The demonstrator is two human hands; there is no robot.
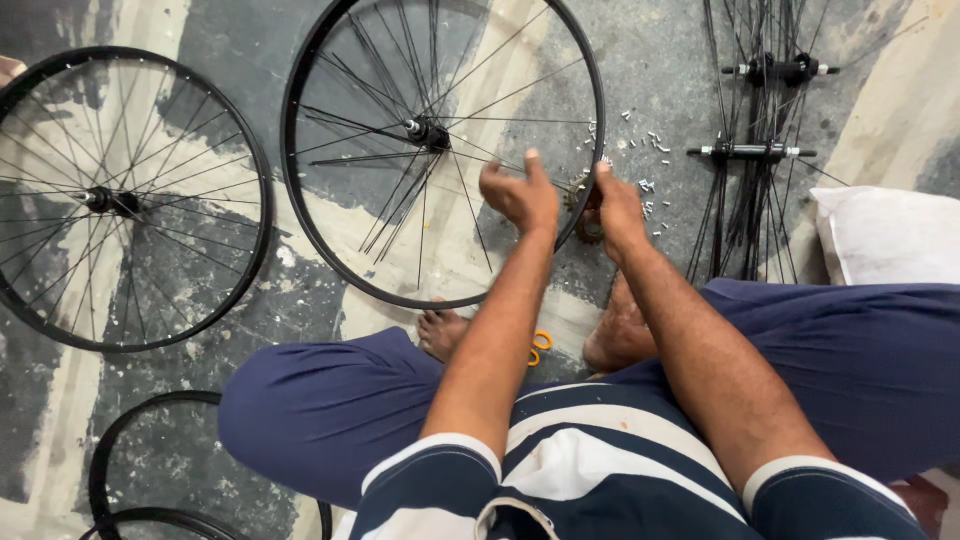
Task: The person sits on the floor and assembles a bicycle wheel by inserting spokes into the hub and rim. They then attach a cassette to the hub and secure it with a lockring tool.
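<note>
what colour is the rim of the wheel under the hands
Black rim, with thin dark spokes; seen in the head view.

A black wheel (443,150) lies flat on the floor at upper centre of the frame, thin rim round, hub just left of its middle. Its spokes are partly laced: many fan out from the hub unevenly, some loose. The lower right rim sits under the hands.

A spoked wheel (443,150) lies on the floor (640,60) before the seated person, a second wheel (125,200) to its left. Loose spoke nipples (650,175) lie scattered to its right, beside upright hubs (755,152).
</note>
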